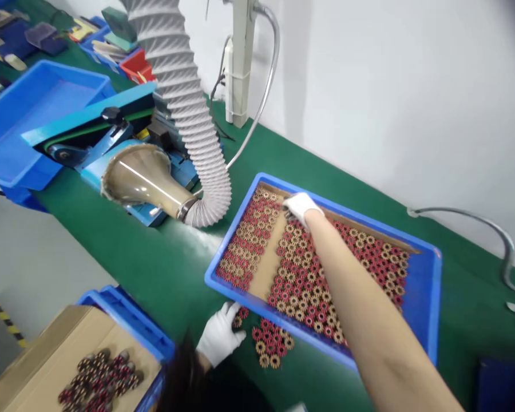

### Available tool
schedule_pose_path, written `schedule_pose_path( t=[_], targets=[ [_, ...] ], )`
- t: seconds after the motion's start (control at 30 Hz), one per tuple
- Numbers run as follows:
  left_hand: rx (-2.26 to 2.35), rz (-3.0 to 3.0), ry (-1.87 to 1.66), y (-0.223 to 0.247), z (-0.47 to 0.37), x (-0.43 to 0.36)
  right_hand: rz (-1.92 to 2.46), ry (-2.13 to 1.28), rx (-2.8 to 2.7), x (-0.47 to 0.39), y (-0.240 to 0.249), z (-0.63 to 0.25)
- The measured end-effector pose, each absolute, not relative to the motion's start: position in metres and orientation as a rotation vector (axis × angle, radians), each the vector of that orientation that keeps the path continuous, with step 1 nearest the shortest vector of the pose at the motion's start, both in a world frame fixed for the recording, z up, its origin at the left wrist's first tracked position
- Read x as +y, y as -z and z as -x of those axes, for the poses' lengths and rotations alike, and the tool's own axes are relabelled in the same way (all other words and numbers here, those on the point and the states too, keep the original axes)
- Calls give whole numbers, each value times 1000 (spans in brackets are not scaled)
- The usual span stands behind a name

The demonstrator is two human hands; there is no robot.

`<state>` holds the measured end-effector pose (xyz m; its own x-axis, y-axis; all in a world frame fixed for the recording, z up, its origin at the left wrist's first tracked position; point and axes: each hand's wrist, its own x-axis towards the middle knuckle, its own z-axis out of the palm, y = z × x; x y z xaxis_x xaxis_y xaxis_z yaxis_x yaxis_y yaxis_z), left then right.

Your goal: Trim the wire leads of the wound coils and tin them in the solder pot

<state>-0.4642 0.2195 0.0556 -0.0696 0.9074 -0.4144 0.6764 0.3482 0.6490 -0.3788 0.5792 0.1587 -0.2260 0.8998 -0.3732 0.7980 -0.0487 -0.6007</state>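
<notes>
A blue tray [434,309] lies on the green bench, lined with cardboard [266,266] and filled with rows of small toothed rings [309,286], some red, some tan. My right hand [301,207], in a white glove, reaches to the tray's far side. Its fingertips are closed on dark toothed rings at the top of the bare cardboard strip. By the near edge of the tray, my gloved left hand [221,335] has a few toothed rings [241,316] between thumb and fingers. Beside it, a loose cluster of rings [271,342] lies on the bench.
A blue machine [90,120] with a clear hood [148,177] and grey ribbed hose [197,126] stands at the left. Lower left, a cardboard-lined box [38,366] carries a pile of rings [103,380]. An empty blue tray [47,120] sits behind, and a metal flexible arm [476,214] at right.
</notes>
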Motion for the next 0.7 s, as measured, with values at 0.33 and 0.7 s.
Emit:
schedule_pose_path(
  t=[0.33, 0.7],
  targets=[
    [2066, -1328, -420, -56, 492, 187, 1305, -1549, -2488, 286, -168, 328],
    [2352, -1750, -106, -45, 545, 194, 1953, -654, -2929, 260, -108, 383]
  ],
)
